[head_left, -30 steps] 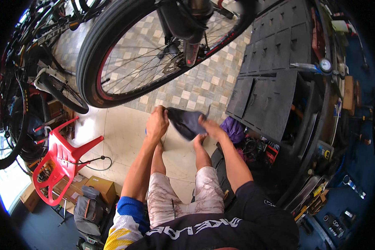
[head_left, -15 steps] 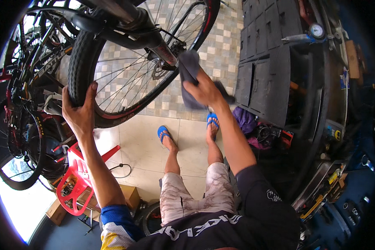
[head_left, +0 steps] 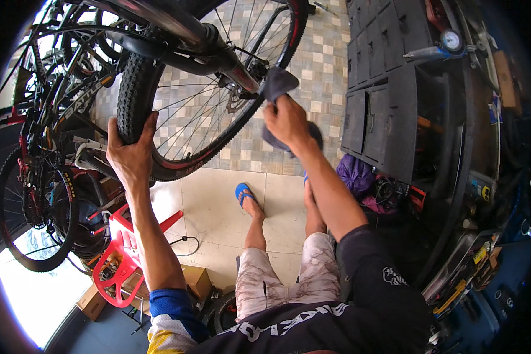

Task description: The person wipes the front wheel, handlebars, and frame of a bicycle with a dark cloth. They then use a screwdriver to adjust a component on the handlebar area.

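Note:
A bicycle's front wheel hangs before me at the upper left, with a knobby black tyre (head_left: 134,94). My left hand (head_left: 131,156) is wrapped round the tyre's near side, thumb on one side and fingers on the other. In my right hand (head_left: 290,125) is a dark grey cloth (head_left: 280,81); one end sticks up past the fingers and the rest hangs below the hand. The cloth is beside the lower end of the suspension fork (head_left: 239,74), close to the hub; whether they touch, I cannot tell. A disc brake rotor (head_left: 235,101) shows at the wheel's centre.
Several bicycles (head_left: 41,171) crowd the left side. A red plastic chair (head_left: 121,256) stands below my left forearm, near a cardboard box (head_left: 196,280). Along the right runs a dark drawer cabinet (head_left: 386,118), with an inflator gauge (head_left: 451,40) on top and a purple bag (head_left: 355,172) at its foot.
The whole view has shifted, so the scene sits farther right. The cloth's upper end now stands up by the fork end, and its lower part has swung to the right. My left hand keeps its grip.

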A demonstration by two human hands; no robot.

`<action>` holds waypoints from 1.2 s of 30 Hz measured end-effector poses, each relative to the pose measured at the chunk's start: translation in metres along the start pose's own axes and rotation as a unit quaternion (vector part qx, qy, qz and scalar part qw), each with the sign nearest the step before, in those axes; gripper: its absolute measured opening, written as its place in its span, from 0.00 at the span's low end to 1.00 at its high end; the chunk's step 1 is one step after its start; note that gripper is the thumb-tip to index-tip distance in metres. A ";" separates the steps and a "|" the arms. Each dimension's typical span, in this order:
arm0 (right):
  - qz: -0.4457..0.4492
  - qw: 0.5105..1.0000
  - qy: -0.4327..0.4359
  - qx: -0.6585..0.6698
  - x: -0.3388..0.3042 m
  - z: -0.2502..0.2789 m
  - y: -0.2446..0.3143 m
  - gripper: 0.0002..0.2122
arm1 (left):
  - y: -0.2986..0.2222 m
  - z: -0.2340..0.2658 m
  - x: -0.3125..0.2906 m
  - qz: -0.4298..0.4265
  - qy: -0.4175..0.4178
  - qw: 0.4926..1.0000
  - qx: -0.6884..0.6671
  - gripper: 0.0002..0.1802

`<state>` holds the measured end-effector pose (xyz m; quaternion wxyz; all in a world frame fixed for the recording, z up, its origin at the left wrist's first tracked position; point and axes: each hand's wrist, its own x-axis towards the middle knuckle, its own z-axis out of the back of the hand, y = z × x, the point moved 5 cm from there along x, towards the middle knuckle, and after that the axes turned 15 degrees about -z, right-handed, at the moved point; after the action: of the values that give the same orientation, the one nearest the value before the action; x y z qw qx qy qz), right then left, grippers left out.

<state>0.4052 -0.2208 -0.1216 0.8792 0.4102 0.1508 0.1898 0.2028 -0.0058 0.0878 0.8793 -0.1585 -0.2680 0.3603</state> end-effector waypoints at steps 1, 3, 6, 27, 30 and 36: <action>-0.023 1.000 0.017 -0.007 0.003 -0.006 0.009 0.11 | -0.006 -0.001 0.002 0.005 0.008 1.000 0.000 0.27; -0.030 0.998 0.050 -0.033 0.001 -0.029 -0.004 0.11 | -0.011 -0.001 0.004 -0.011 0.010 1.000 0.018 0.29; -0.119 0.988 0.103 -0.005 -0.002 -0.011 -0.022 0.17 | -0.001 0.003 0.003 0.000 0.022 1.000 0.019 0.33; 0.042 0.997 0.037 0.057 0.038 -0.009 -0.016 0.13 | -0.004 0.001 0.027 -0.067 0.021 0.997 0.039 0.34; -0.098 0.947 0.069 0.299 0.044 -0.005 -0.052 0.16 | 0.008 0.000 0.026 -0.059 0.029 0.998 0.002 0.32; -0.138 0.877 0.141 0.439 0.040 -0.012 -0.059 0.18 | 0.028 0.000 0.029 -0.047 0.046 0.996 -0.058 0.30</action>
<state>0.4474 -0.2293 -0.1792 0.5957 0.6980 0.3958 0.0365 0.2044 0.0348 0.0850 0.8961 -0.2128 -0.2549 0.2945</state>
